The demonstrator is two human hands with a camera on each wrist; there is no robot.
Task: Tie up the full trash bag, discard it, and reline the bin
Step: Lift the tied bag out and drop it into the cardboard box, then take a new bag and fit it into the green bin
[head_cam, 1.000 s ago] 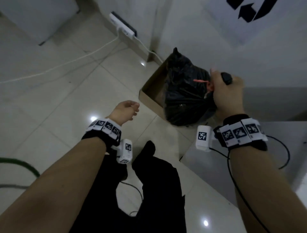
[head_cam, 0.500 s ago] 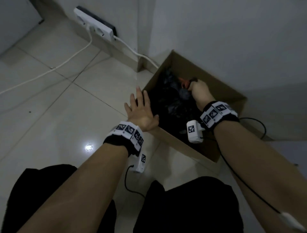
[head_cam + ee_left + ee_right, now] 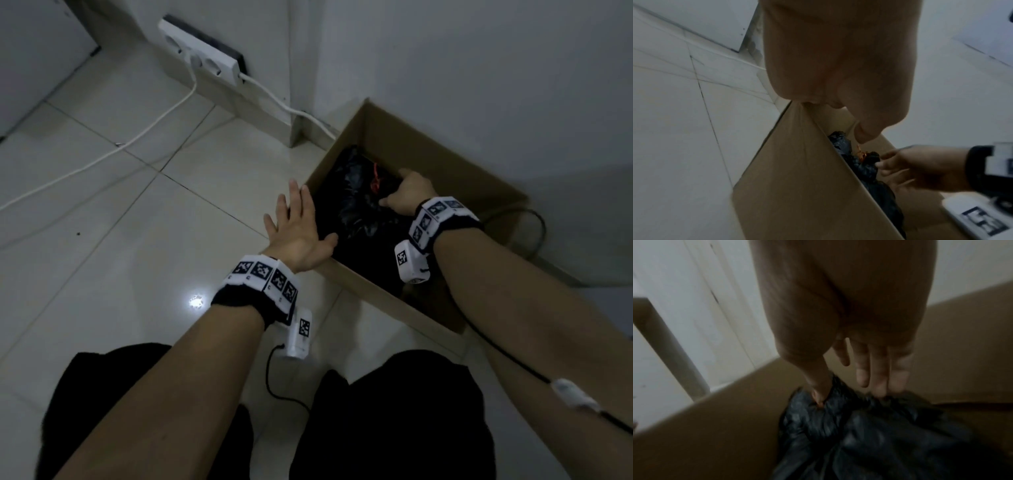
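A black trash bag [image 3: 356,205], tied at the top with a red tie [image 3: 375,180], sits inside an open cardboard box [image 3: 445,150] against the wall. My right hand [image 3: 407,195] is down in the box on the bag's top beside the knot. In the right wrist view its fingers [image 3: 863,373] are nearly straight and the thumb touches the bag [image 3: 869,434]. My left hand [image 3: 298,229] lies flat on the box's left rim, fingers straight, thumb over the inside. The left wrist view shows the box wall [image 3: 797,178], the red tie [image 3: 860,153] and the right hand [image 3: 920,168].
A white power strip [image 3: 202,56] hangs low on the wall at the back left, and its white cable [image 3: 137,137] runs over the tiled floor. A black cable [image 3: 534,233] loops behind the box's right side. My dark-clad legs [image 3: 376,411] are in the foreground.
One second ago my right hand gripped the bag above the box; the bag now sits down inside. My left hand has come to rest on the box rim.
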